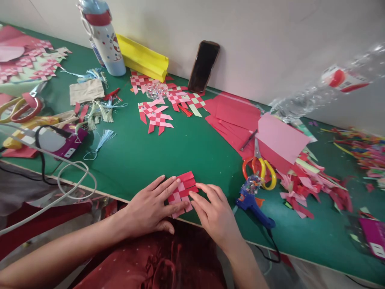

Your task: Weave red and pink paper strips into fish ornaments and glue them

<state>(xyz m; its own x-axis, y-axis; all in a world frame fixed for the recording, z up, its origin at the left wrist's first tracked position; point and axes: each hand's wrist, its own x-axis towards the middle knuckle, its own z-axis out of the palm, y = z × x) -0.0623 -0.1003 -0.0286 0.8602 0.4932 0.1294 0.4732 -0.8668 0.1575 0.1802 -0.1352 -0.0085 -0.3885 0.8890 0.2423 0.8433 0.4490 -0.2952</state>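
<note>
A red and pink woven paper piece [184, 188] lies on the green table [192, 148] near its front edge. My left hand [152, 206] lies flat on the piece's left side with fingers stretched out, pressing it down. My right hand [215, 212] touches the piece's right edge with its fingertips, fingers slightly curled. Neither hand lifts the piece.
Finished woven paper fish [156, 116] lie mid-table. Red paper sheets [237, 116], a pink sheet [281, 138], orange-yellow scissors [260, 166], a blue glue gun [252, 200] and paper scraps [313, 188] sit to the right. A phone [204, 66], yellow paper [144, 58] and bottle [104, 36] stand at the back.
</note>
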